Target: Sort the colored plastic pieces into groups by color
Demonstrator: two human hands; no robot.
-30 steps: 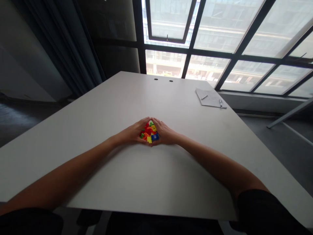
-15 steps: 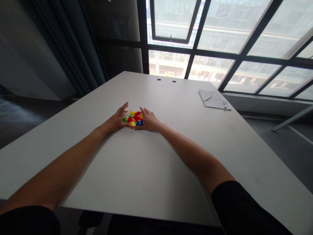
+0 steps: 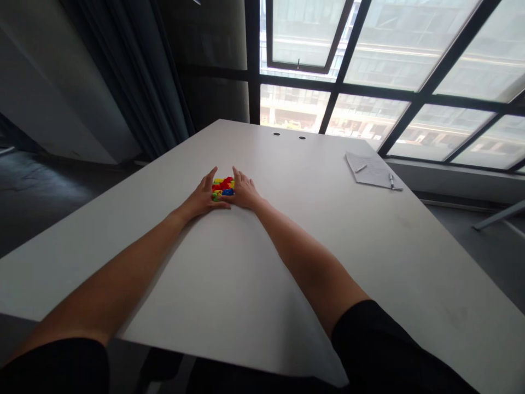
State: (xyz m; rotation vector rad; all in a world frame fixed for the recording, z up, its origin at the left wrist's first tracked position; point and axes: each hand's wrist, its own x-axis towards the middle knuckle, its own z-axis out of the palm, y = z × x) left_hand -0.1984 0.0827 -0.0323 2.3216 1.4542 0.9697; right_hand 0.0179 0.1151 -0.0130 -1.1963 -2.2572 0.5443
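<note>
on the white table (image 3: 295,164), left hand (image 3: 200,200) and right hand (image 3: 245,191) flank coloured plastic bricks (image 3: 223,187), grips wide.

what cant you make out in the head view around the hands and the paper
Head view:
Coloured plastic blocks: partly hidden by the left hand and right hand; too small to count.
Writing on the sheet of paper: too small to read.
Black sleeves: cut off by the bottom edge.

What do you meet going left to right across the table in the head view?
left hand, plastic bricks, right hand, sheet of paper
</note>
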